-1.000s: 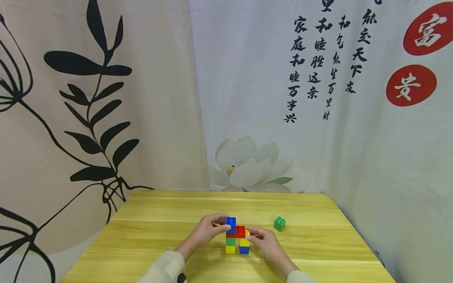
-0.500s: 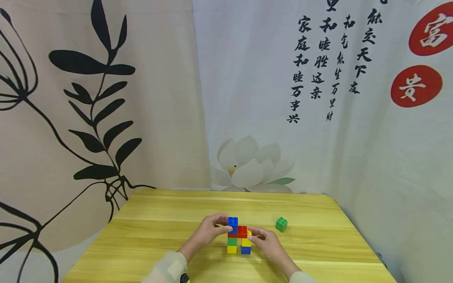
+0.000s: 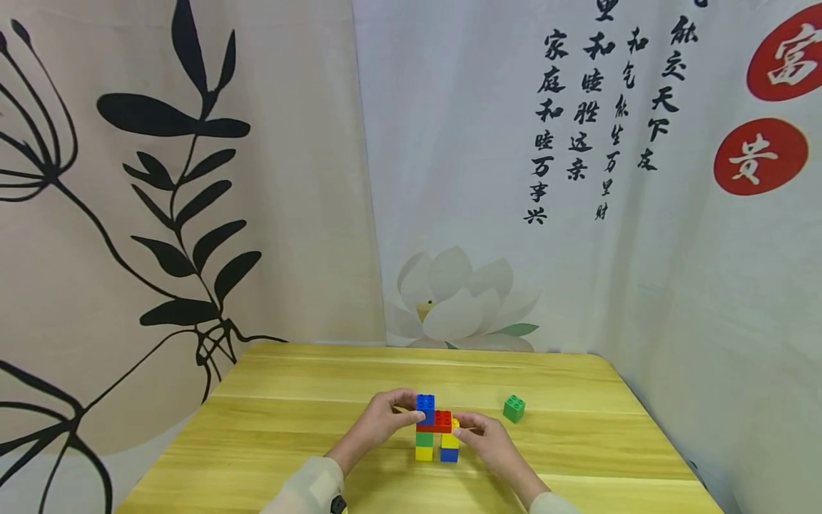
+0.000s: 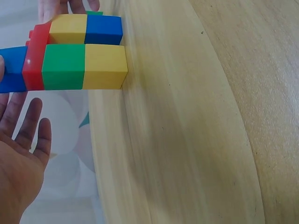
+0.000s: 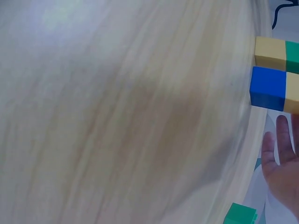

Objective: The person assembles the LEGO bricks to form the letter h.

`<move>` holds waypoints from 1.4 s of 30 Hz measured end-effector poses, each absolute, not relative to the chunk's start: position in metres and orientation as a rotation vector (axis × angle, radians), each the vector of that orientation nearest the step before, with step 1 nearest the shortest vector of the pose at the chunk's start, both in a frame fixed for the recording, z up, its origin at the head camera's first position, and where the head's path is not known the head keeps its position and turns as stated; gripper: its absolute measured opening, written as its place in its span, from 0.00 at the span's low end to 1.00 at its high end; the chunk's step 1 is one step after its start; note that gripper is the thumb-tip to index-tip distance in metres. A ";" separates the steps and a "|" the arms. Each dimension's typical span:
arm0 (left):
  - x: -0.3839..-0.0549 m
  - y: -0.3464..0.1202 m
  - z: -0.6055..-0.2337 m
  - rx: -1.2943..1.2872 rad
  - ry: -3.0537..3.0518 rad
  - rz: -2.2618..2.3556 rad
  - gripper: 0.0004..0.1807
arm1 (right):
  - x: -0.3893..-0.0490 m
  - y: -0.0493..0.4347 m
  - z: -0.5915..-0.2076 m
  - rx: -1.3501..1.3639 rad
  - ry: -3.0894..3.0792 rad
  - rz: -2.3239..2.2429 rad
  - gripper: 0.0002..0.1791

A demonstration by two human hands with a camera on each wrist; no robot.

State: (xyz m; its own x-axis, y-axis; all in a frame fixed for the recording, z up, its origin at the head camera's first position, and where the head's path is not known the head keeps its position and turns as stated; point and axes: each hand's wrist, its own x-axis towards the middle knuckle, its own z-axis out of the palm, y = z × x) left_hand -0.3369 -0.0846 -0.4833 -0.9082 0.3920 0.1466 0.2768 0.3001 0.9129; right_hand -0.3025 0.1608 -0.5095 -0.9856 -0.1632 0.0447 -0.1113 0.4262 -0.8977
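In the head view, toy building bricks form a small arch on the table. A blue brick (image 3: 425,405) tops its left side, and my left hand (image 3: 384,415) pinches that brick between thumb and fingers. Beneath it a red brick (image 3: 442,421) bridges two columns. The left column is a green brick (image 3: 424,440) over a yellow brick (image 4: 105,66); the right one is another yellow brick (image 3: 449,440) over a lower blue brick (image 5: 268,88). My right hand (image 3: 488,441) pinches the right column's yellow brick near the red brick's end, its outer fingers partly visible in the right wrist view.
A loose green brick (image 3: 514,408) lies on the wooden table (image 3: 308,385), behind and right of the arch. Past the table's far edge hangs a printed cloth (image 3: 308,214) with plants and lettering.
The head view has turned slightly, so everything sits a little further right in it. Both hands keep their holds, and the bricks stay in the same arrangement.
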 end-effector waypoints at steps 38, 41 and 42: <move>-0.338 -0.084 -0.495 0.536 2.464 1.627 0.20 | -0.318 0.217 -0.482 0.057 2.827 -1.710 0.28; -0.338 -0.085 -0.495 0.529 2.457 1.628 0.21 | -0.322 0.228 -0.483 0.097 2.854 -1.691 0.29; -0.338 -0.085 -0.495 0.527 2.459 1.625 0.22 | -0.323 0.232 -0.484 0.116 2.859 -1.687 0.28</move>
State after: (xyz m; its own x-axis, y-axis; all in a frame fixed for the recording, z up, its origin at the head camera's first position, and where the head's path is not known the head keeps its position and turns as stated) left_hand -0.3380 -0.0848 -0.4952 -0.9274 0.3675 0.0693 0.2078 0.3523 0.9125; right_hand -0.3234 0.2318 -0.4840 -0.9814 0.1505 0.1192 -0.0315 0.4859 -0.8734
